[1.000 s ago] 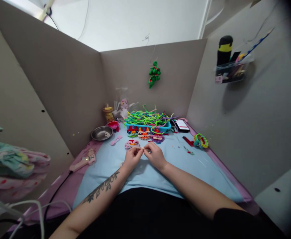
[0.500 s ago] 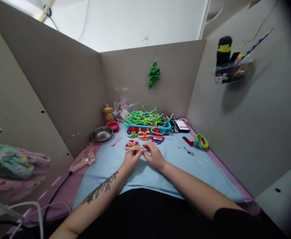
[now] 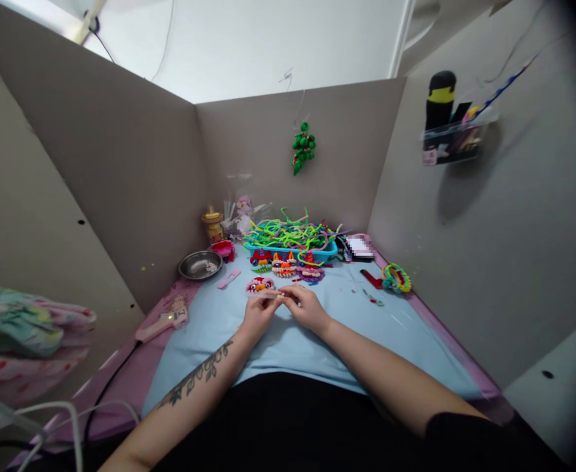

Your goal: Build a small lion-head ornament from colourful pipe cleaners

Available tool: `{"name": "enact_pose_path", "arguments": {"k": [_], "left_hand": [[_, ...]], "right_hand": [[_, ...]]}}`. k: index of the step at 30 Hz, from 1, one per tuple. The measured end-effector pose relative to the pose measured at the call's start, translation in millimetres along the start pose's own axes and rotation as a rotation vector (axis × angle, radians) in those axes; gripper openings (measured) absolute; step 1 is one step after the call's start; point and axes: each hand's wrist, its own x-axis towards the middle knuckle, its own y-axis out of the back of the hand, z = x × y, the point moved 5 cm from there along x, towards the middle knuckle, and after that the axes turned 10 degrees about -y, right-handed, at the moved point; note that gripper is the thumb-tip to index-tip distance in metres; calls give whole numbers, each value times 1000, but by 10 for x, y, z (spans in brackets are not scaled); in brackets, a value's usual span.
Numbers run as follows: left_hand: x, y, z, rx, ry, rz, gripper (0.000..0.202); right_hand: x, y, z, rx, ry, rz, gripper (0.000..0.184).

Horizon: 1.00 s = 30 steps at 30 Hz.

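My left hand (image 3: 257, 311) and my right hand (image 3: 308, 307) meet over the light blue mat (image 3: 396, 341), fingers pinched together on a thin pale pipe cleaner (image 3: 268, 294) stretched between them. Just beyond my fingers lies a small pink and orange pipe-cleaner figure (image 3: 260, 284). A row of similar colourful figures (image 3: 285, 265) sits farther back, in front of a blue tray (image 3: 292, 250) heaped with green, yellow and purple pipe cleaners.
A steel bowl (image 3: 200, 264) and a pink glue gun (image 3: 164, 320) with its cord lie at the left. A coiled multicolour ring (image 3: 397, 277), a red tool (image 3: 370, 278) and a phone (image 3: 359, 247) lie at the right. Grey partition walls enclose the desk; a green ornament (image 3: 302, 147) hangs at the back.
Both hands have shifted slightly forward and down toward the pink figure, still pinching the pale pipe cleaner between them.
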Motion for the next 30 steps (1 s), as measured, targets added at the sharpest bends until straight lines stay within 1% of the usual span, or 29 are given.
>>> {"name": "enact_pose_path", "arguments": {"k": [7,14,20,26,30], "left_hand": [[-2,-22,28,37,-15,-19,25],[-11,-56,1,20,42,-51,33],[-16,-38,3,9,9,-36,24],[9,12,4,126,-88,9,15],[23,19,1,180,-93,13,16]], "right_hand": [[9,11,-1,59,-60,-4,18],[22,45,-12,45,-58,5,18],[39,49,-12,32,-48,-24,21],[43,57,-6,66,-54,-33,23],[48,71,18,81,-79,-14,22]]}}
